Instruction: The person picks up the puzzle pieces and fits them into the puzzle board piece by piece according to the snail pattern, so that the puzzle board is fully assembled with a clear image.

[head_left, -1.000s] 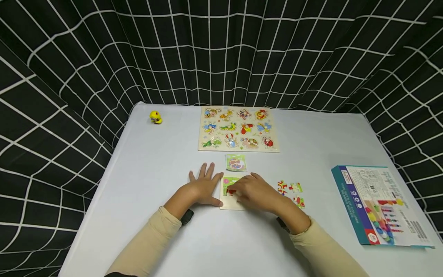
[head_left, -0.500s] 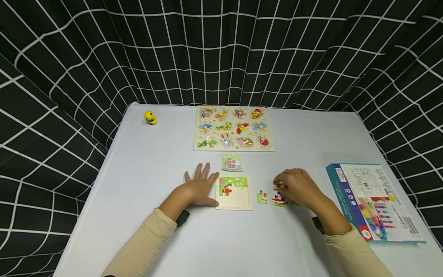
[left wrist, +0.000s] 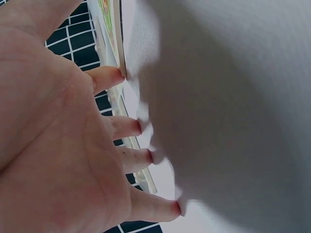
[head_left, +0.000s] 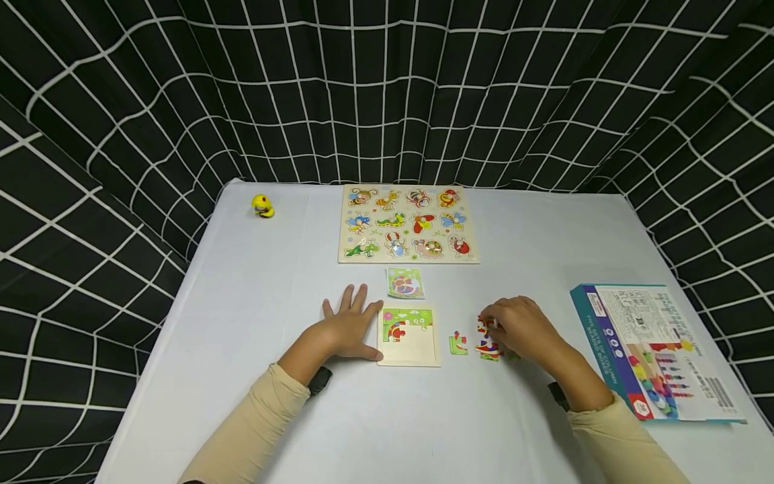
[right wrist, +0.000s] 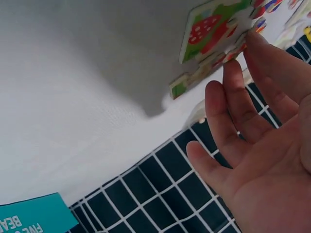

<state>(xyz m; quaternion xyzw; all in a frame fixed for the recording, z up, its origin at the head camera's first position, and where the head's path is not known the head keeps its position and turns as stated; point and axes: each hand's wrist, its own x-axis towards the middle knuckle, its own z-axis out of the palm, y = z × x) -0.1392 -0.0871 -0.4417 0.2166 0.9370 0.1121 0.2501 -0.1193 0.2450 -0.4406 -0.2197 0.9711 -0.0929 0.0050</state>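
My left hand (head_left: 346, 333) rests flat and spread on the table, thumb and index fingertip at the left edge of a square wooden puzzle tray (head_left: 409, 355). Green and red pieces fill the tray's top and left; its lower right is bare wood. My right hand (head_left: 521, 327) reaches down over loose jigsaw pieces (head_left: 488, 348) right of the tray, pinching a puzzle piece (right wrist: 236, 52) between thumb and fingers and partly hiding the pile. A piece with a white-dotted red shape (right wrist: 204, 30) lies beside it. One green piece (head_left: 457, 344) sits apart, nearer the tray.
A small picture card (head_left: 405, 283) lies behind the tray. Farther back is a wooden insect puzzle board (head_left: 408, 224). A yellow toy (head_left: 263, 206) stands at the back left, and a teal-edged box (head_left: 659, 353) lies at the right. A gridded black curtain surrounds the table.
My right hand has moved right from the tray to the loose pieces, then stayed there. A green piece now lies apart between pile and tray. My left hand keeps its place at the tray.
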